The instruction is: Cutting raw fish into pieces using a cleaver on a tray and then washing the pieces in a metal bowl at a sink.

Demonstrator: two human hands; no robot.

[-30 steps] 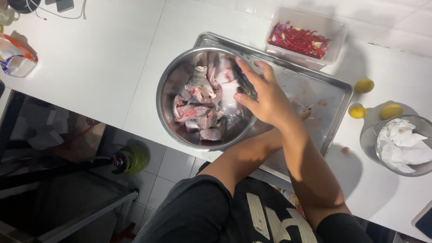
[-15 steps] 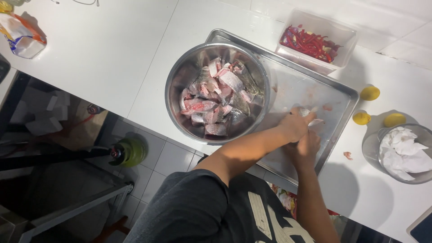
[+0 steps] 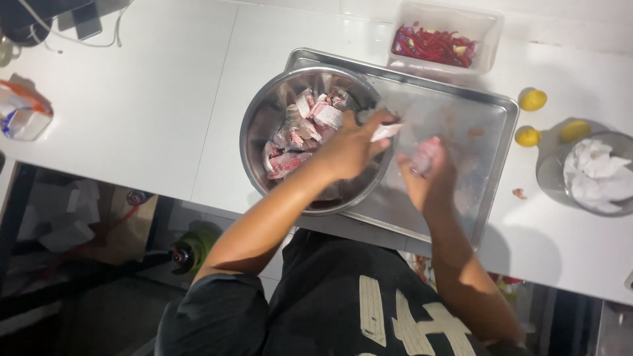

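Note:
A steel bowl (image 3: 262, 115) holds several pink and white raw meat pieces (image 3: 308, 125) and sits on the left end of a metal tray (image 3: 465, 115). My left hand (image 3: 353, 148) is over the bowl's right rim, its fingers closed on a pale meat piece (image 3: 386, 132). Over the tray, just right of the bowl, my right hand (image 3: 432, 178) grips another pinkish meat piece (image 3: 424, 155), blurred by motion.
A clear tub of red chillies (image 3: 435, 43) stands behind the tray. Yellow lemon pieces (image 3: 533, 99) lie to the right, near a glass bowl of white stuff (image 3: 597, 175). A plastic bag (image 3: 23, 115) lies far left. Below the table edge is a green bottle (image 3: 191, 250).
Half a second ago both hands were together low on the tray. Now the left hand has gone up to the bowl's rim with a piece, and the right hand holds one above the tray.

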